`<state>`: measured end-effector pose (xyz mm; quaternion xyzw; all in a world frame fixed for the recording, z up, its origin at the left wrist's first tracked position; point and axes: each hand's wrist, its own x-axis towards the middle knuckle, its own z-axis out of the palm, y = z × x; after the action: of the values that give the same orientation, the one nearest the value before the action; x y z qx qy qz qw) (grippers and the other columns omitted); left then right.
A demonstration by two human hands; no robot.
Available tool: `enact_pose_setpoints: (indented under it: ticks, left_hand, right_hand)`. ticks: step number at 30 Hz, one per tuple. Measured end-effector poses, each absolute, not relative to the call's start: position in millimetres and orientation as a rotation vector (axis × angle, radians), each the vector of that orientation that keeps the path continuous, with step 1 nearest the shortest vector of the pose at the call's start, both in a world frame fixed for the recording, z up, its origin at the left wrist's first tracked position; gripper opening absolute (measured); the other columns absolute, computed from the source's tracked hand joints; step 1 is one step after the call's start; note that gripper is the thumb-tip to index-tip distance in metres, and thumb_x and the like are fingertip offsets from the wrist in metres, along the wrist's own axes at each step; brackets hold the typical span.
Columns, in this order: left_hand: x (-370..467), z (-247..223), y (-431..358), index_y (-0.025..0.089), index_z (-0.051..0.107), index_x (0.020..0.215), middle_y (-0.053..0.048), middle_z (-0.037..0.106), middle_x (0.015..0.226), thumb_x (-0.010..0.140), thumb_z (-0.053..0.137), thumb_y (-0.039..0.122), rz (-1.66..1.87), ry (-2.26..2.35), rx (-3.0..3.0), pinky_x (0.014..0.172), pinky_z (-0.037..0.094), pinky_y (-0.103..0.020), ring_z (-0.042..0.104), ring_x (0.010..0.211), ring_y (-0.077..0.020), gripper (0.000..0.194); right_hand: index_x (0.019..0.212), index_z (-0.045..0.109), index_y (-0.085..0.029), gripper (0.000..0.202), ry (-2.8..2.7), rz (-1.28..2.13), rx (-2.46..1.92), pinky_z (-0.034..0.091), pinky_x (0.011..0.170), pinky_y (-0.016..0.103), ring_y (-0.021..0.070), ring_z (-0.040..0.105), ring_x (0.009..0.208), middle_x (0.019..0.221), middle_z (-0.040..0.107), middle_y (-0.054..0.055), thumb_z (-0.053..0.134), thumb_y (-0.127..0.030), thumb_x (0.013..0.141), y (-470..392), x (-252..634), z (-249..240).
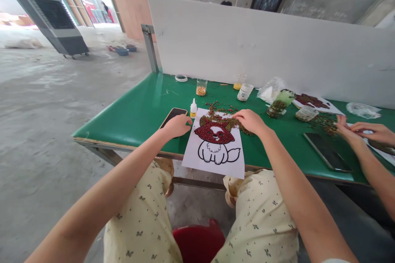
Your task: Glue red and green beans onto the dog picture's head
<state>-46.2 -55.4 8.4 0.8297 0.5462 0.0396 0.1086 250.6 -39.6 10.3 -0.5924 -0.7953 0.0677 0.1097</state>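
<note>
A white sheet with a fox drawing (215,154) lies at the table's front edge. Small dark red grains fill the fox's head (212,132); the body is bare outline. My left hand (180,125) rests over the phone (171,116), beside the sheet's left edge, fingers curled in with nothing visible in them. Just beyond it stands a small white glue bottle (193,109) with a yellow label. My right hand (249,121) is at the sheet's upper right, fingertips pressed together at a pile of greenish beans (245,129); whatever they pinch is too small to make out.
On the green table (123,107) stand a cup of yellow kernels (201,89), a clear jar (245,92) and a tipped green-lidded jar (279,104). A plastic bag (271,89) lies behind. At right, another person's hands (354,129) work near a second phone (327,152). A white board closes the back.
</note>
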Motion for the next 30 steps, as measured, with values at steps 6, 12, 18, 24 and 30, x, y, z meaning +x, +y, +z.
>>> enact_pose_setpoints:
  ticks: [6, 12, 18, 24, 30]
  left_hand:
    - [-41, 10, -57, 0.019, 0.066, 0.094, -0.005, 0.068, 0.098, 0.076, 0.045, 0.018, 0.251, 1.624, 2.357, 0.076, 0.046, -0.028, 0.062, 0.088, -0.0198, 0.028]
    - [-27, 17, -65, 0.02, 0.068, 0.088, -0.003, 0.069, 0.092, 0.077, 0.042, 0.014, 0.429, 1.573, 2.357, 0.073, 0.046, -0.027, 0.062, 0.084, -0.0178, 0.029]
    - [-15, 18, -70, 0.021, 0.067, 0.083, -0.002, 0.069, 0.085, 0.075, 0.044, 0.014, 0.409, 1.519, 2.357, 0.069, 0.045, -0.026, 0.061, 0.079, -0.0171, 0.025]
    - [-7, 5, -65, 0.02, 0.067, 0.083, -0.002, 0.069, 0.088, 0.074, 0.043, 0.013, 0.402, 1.43, 2.414, 0.069, 0.044, -0.027, 0.06, 0.079, -0.0167, 0.026]
    - [-8, 0, -64, 0.021, 0.066, 0.084, -0.001, 0.068, 0.089, 0.073, 0.043, 0.012, 0.379, 1.411, 2.423, 0.07, 0.044, -0.027, 0.06, 0.08, -0.0168, 0.027]
  right_hand:
    - [0.089, 0.065, -0.017, 0.02, -2.091, 0.236, -1.926, 0.035, 0.058, 0.023, 0.0148, 0.058, 0.069, 0.08, 0.069, 0.005, 0.05, -0.029, 0.084, -5, 279, -16]
    - [0.1, 0.063, -0.017, 0.021, -2.174, 0.317, -1.764, 0.037, 0.062, 0.021, 0.0144, 0.059, 0.078, 0.093, 0.068, 0.005, 0.054, -0.023, 0.082, 32, 259, -16]
    - [0.088, 0.065, -0.019, 0.013, -2.481, 0.183, -1.531, 0.038, 0.07, 0.023, 0.0165, 0.055, 0.09, 0.097, 0.064, 0.005, 0.054, -0.019, 0.081, 42, 213, -17]
    - [0.082, 0.064, -0.018, 0.009, -2.569, 0.038, -1.552, 0.038, 0.07, 0.023, 0.0169, 0.051, 0.091, 0.095, 0.06, 0.006, 0.055, -0.021, 0.082, 45, 194, -20]
    - [0.082, 0.066, -0.018, 0.013, -2.615, 0.09, -1.633, 0.039, 0.069, 0.022, 0.016, 0.055, 0.088, 0.094, 0.063, 0.006, 0.054, -0.018, 0.081, 51, 186, -21]
